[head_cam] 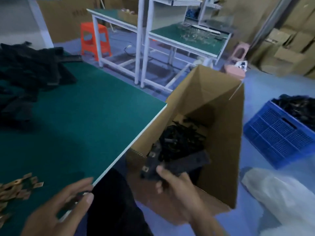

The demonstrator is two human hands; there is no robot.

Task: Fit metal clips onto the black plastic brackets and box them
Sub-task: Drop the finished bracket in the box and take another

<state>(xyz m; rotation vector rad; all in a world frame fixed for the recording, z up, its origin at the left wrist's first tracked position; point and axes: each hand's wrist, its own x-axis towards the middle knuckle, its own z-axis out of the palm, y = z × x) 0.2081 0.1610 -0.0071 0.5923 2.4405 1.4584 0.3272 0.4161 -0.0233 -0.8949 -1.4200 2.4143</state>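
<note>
Right hand [175, 183] grips black brackets [179, 163] over the open box [226, 133].
Left hand [64, 206] loose, fingers straight, on the surface [85, 116] edge at 7 o'clock. Brass-coloured clips [18, 186] just beside it at 8. Bracket pile [25, 74] on the surface at 10. More black parts inside the box. Blue crate [276, 140] at 3.

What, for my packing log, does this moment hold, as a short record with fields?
right grip: holds a bracket, a clip showing on it, at the box's mouth
left grip: at the table's near edge; too blurred to tell if it holds anything
box: open, beside the table, a heap of brackets inside
table: loose clips near left, bracket pile far left
crate: blue, on the floor, dark parts inside
</note>
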